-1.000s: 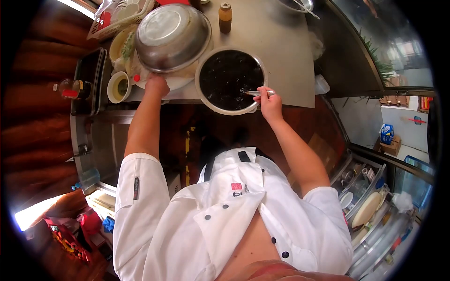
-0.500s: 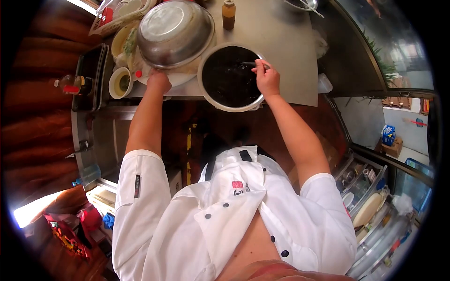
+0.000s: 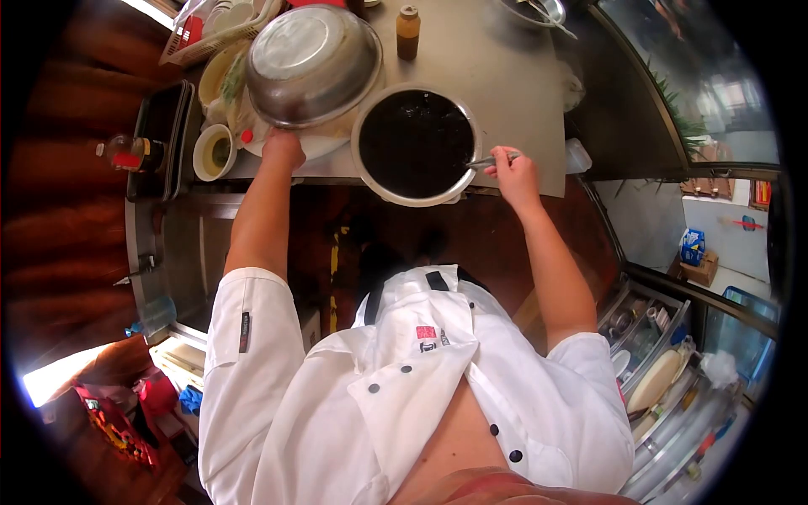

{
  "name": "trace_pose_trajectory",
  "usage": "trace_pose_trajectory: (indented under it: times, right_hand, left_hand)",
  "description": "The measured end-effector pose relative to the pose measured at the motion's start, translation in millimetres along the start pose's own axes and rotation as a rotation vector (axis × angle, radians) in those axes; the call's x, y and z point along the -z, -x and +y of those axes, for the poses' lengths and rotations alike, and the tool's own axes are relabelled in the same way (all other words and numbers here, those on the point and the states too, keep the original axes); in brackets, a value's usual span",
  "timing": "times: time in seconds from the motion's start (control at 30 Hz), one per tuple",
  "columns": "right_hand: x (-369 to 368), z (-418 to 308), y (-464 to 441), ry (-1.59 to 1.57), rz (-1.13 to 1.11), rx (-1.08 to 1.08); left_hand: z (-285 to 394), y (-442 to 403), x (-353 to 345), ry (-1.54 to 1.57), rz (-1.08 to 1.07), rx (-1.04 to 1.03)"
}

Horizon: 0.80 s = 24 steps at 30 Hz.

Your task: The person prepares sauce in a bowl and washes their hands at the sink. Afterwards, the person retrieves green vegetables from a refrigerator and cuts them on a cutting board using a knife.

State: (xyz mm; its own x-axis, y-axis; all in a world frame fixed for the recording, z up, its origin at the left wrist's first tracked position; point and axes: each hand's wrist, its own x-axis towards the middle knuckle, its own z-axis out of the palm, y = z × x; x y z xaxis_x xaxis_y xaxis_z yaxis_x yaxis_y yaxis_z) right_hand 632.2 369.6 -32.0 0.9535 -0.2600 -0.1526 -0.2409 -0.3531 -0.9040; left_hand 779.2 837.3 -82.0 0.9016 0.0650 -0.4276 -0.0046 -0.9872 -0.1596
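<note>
Landmark pot: the round pot (image 3: 414, 200) is sitting at the near edge of the table (image 3: 513, 101), its dark liquid (image 3: 412, 143) filling most of the opening
Utensil: the slim, metal-looking utensil (image 3: 483, 162) is crossing the pot's right rim, its lower end hiding in the liquid, so its head cannot be told
Long axis: the handle is running nearly sideways, sloping slightly up and outward from the pot
Right hand: the right hand (image 3: 513, 175) is closing its fingers around the handle just right of the pot, lying far nearer to the utensil than the left
Left hand: the left hand (image 3: 284, 150) is resting left of the pot, at the near rim of the upturned steel basin (image 3: 307, 59); its fingertips are hiding, so whether it is gripping cannot be told
Bottle: the brown-filled bottle (image 3: 407, 35) is standing beyond the pot
</note>
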Motion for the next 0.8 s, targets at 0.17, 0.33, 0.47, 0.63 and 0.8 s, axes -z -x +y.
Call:
trace_pose_trajectory:
  times: [0.17, 0.33, 0.47, 0.63, 0.8]
  right_hand:
    - [-11.7, 10.8, 4.3, -0.141, 0.017, 0.026]
    - [-31.2, 28.6, 11.2, -0.175, 0.142, 0.052]
    - [-27.5, 28.7, 7.9, -0.178, 0.256, -0.018]
    - [-35.7, 27.5, 10.7, -0.225, 0.162, -0.013]
    - [-36.1, 25.8, 3.6, -0.186, 0.164, -0.008]
  left_hand:
    - [-3.6, -9.9, -10.8, -0.038, 0.026, -0.014]
    - [1.9, -0.5, -1.7, -0.019, 0.005, 0.026]
    - [8.2, 8.8, 12.3, -0.003, -0.04, 0.048]
    - [9.2, 10.6, 13.2, 0.042, -0.042, 0.057]
    - [6.7, 9.0, 6.0, 0.048, 0.001, 0.075]
